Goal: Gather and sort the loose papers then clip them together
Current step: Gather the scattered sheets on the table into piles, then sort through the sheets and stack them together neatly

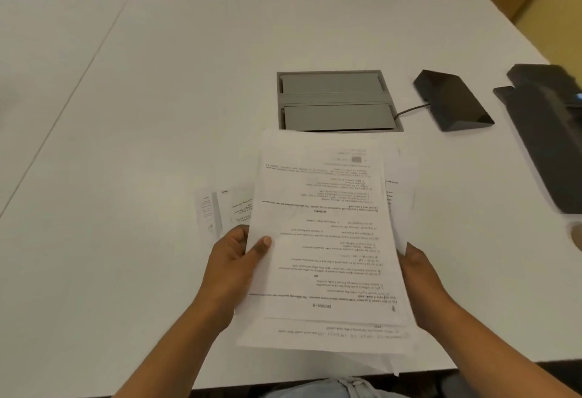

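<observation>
Paper stack (327, 240): gathered, edges uneven, pinched in my left hand (233, 268) and right hand (422, 278). 1 sheet (226, 208) loose on desk (157, 114), 10 o'clock. Clip: none seen.

Two bare forearms enter from the near edge of the desk (157, 98), ending in the left hand (230, 268) and right hand (422, 281); no sleeves, rings or watch are visible. Light blue denim (346, 389) shows below the desk's near edge.
</observation>
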Available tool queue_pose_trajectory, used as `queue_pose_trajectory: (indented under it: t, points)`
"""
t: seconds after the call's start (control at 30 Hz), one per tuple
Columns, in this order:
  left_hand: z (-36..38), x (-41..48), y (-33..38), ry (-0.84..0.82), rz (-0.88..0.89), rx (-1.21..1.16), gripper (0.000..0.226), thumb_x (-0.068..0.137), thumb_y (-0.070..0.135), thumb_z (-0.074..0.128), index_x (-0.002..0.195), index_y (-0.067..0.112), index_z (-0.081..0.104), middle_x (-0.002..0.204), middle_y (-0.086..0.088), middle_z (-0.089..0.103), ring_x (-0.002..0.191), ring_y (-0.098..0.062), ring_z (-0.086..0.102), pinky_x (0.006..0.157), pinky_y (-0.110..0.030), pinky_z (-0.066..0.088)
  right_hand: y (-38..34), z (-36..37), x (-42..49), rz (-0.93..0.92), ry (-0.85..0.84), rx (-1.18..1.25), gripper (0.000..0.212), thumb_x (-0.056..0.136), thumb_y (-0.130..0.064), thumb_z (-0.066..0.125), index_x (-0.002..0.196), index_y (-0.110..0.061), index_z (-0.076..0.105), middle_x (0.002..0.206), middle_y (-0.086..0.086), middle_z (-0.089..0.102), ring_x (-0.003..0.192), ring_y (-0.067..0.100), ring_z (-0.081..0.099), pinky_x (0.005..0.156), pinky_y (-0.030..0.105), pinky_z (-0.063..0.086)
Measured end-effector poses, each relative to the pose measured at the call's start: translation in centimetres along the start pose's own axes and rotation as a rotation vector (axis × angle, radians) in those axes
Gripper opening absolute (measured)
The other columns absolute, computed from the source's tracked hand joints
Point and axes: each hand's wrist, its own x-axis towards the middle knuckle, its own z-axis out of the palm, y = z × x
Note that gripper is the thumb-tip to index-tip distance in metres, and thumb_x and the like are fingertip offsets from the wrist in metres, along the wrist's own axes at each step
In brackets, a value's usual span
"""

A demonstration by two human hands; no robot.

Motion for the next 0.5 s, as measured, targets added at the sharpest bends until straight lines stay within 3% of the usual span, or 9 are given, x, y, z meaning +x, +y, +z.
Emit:
queue_pose_trajectory:
  t: [0.1, 0.17, 0.23, 0.3, 0.37, 0.43, 0.5]
  points:
    - [0.4, 0.3, -1.0, 0.088, -0.033, 0.14, 0.021, 0.092, 0.026, 0.068, 0.111, 0.029, 0.06, 0.117, 0.004, 0.066, 0.103, -0.022, 0.067, 0.087, -0.042, 0.058, 0.2, -0.1, 0.2, -0.01, 0.015, -0.024, 0.038, 0.096, -0.052, 0.038, 0.103, -0.033, 0.07, 0.092, -0.007, 0.079, 0.083, 0.01, 0.075, 0.065, 0.019, 0.054]
    - [0.6, 0.4, -1.2, 0.051, -0.098, 0.08, 0.03, 0.091, 0.022, 0.067, 0.117, 0.032, 0.055, 0.122, 0.006, 0.064, 0.108, -0.023, 0.065, 0.093, -0.048, 0.056, 0.4, -0.1, 0.5, 0.004, 0.035, -0.04, 0.043, 0.088, -0.065, 0.031, 0.099, -0.04, 0.065, 0.092, -0.013, 0.076, 0.085, 0.008, 0.071, 0.07, 0.022, 0.051]
    - [0.8, 0.6, -1.2, -0.036, -0.194, -0.011, 0.036, 0.09, 0.022, 0.068, 0.121, 0.032, 0.054, 0.124, 0.004, 0.067, 0.109, -0.025, 0.066, 0.096, -0.052, 0.054, 0.5, 0.0, 0.4, 0.009, 0.005, -0.004, 0.053, 0.076, -0.075, 0.035, 0.103, -0.039, 0.063, 0.099, -0.011, 0.074, 0.091, 0.01, 0.069, 0.074, 0.025, 0.052]
    - [1.1, 0.6, -1.3, -0.119, -0.246, -0.071, 0.038, 0.089, 0.022, 0.07, 0.125, 0.03, 0.058, 0.123, 0.003, 0.071, 0.11, -0.027, 0.068, 0.096, -0.054, 0.054, 0.5, 0.0, 0.2, -0.011, -0.032, 0.049, 0.068, 0.064, -0.079, 0.055, 0.111, -0.031, 0.066, 0.102, -0.003, 0.077, 0.093, 0.018, 0.073, 0.071, 0.027, 0.058]
    - [1.4, 0.4, -1.2, -0.172, -0.258, -0.114, 0.035, 0.09, 0.019, 0.069, 0.124, 0.028, 0.063, 0.118, 0.002, 0.075, 0.106, -0.029, 0.071, 0.094, -0.055, 0.055, 0.6, -0.2, 0.3, -0.03, -0.065, 0.125, 0.06, 0.069, -0.053, 0.072, 0.118, -0.019, 0.066, 0.107, 0.003, 0.077, 0.095, 0.023, 0.074, 0.071, 0.032, 0.06]
    - [1.6, 0.4, -1.1, -0.202, -0.282, -0.167, 0.031, 0.091, 0.017, 0.068, 0.12, 0.026, 0.066, 0.113, -0.001, 0.077, 0.103, -0.03, 0.073, 0.092, -0.054, 0.056, 0.5, -0.4, 0.3, -0.031, -0.079, 0.146, 0.043, 0.076, -0.027, 0.071, 0.116, -0.012, 0.067, 0.109, 0.009, 0.076, 0.096, 0.026, 0.074, 0.074, 0.035, 0.061]
    - [1.7, 0.4, -1.1, -0.224, -0.291, -0.187, 0.029, 0.09, 0.018, 0.069, 0.118, 0.025, 0.068, 0.112, -0.003, 0.077, 0.102, -0.03, 0.073, 0.092, -0.054, 0.056, 0.5, -0.6, 0.5, -0.035, -0.098, 0.117, 0.037, 0.078, -0.019, 0.069, 0.114, -0.011, 0.069, 0.11, 0.01, 0.075, 0.099, 0.027, 0.073, 0.079, 0.036, 0.06]
